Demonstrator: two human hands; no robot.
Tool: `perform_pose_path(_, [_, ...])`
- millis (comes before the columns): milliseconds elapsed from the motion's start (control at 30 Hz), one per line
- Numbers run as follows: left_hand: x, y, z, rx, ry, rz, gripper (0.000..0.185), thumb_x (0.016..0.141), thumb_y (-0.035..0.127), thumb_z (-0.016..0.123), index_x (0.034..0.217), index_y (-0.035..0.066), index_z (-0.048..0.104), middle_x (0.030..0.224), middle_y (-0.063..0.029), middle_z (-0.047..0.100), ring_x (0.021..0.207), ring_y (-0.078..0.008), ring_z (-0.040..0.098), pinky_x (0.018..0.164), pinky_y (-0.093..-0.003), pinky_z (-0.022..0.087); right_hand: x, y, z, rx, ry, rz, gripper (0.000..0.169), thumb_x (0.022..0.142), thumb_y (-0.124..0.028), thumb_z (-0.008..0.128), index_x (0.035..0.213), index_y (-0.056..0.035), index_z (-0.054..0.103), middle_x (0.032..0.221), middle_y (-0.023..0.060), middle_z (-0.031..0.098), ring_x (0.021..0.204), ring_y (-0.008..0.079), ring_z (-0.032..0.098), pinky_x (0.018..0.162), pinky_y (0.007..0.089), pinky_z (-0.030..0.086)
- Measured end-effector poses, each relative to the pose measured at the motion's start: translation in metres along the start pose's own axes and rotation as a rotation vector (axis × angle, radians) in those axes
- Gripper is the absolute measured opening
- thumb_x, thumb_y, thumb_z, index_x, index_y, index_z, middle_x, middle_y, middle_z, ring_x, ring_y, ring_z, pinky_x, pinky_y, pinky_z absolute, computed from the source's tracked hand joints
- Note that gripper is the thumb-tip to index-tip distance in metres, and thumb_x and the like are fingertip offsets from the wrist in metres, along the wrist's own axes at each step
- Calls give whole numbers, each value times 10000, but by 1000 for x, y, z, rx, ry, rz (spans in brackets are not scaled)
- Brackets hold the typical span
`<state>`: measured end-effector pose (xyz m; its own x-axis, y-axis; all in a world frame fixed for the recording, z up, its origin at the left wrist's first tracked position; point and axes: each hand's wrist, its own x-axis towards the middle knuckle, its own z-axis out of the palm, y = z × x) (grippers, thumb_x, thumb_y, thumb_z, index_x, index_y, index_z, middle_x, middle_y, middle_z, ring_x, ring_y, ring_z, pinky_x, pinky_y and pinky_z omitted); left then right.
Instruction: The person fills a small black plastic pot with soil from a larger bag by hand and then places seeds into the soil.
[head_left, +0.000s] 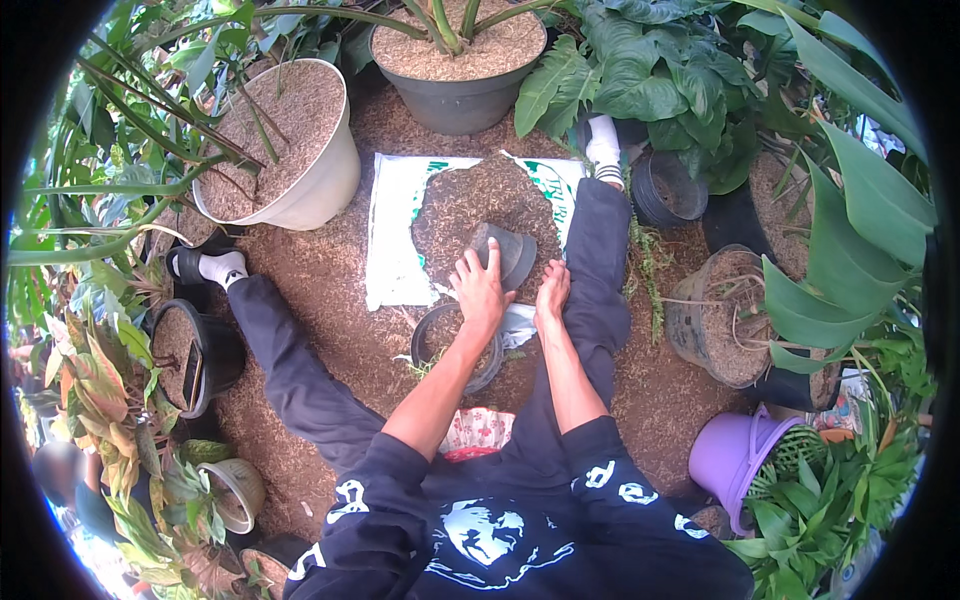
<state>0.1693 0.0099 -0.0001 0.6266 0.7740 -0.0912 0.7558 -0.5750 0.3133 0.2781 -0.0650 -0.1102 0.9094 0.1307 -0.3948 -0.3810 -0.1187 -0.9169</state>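
Note:
A heap of potting mix lies on an opened white plastic bag on the ground between my legs. On the heap a small dark plastic pot lies tipped on its side. My left hand rests on that pot with its fingers spread; whether it grips the pot is not plain. My right hand is beside the pot's rim, at the right edge of the mix near my thigh, its fingers bent and partly hidden. A round black pot with some mix and green sprigs stands below the bag, partly behind my left forearm.
Large potted plants stand around: a white pot at upper left, a grey pot at the top, a black pot at left. To the right are empty nested pots, a clear plastic pot and a purple bucket.

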Motion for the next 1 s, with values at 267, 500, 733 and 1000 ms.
perform_pose_path(267, [-2, 2, 9, -68, -40, -20, 1156, 551, 396, 945, 1497, 125, 338, 1319, -212, 410, 1177, -409, 512, 960, -508, 420, -12, -17, -2, 109, -78, 75, 805, 1018, -633, 201, 1405, 19, 469, 1426, 300, 471, 1348, 393, 445, 1129, 478, 318])
perform_pose_path(500, [6, -4, 4, -667, -23, -201, 1120, 570, 438, 938, 1416, 60, 309, 1307, -275, 417, 1156, -466, 548, 965, -533, 481, -13, -26, -15, 134, -133, 67, 856, 985, -707, 198, 1456, -30, 429, 1474, 290, 429, 1399, 411, 384, 1142, 529, 290])
perform_pose_path(733, [14, -52, 4, -1226, -77, -361, 1022, 749, 417, 869, 1438, 38, 216, 1232, -282, 531, 1128, -319, 592, 956, -442, 512, -16, -28, -10, 189, -151, 100, 758, 1012, -640, 265, 1429, -38, 460, 1454, 262, 468, 1349, 381, 452, 1107, 501, 342])
perform_pose_path(1000, [-31, -140, -45, -1700, -71, -533, 757, 906, 313, 738, 1455, 160, 240, 1319, -168, 521, 1156, -352, 579, 1008, -444, 464, -32, -8, 0, -587, -366, -232, 255, 817, -92, 699, 1068, -54, 714, 993, 165, 723, 927, 317, 702, 837, 417, 543])
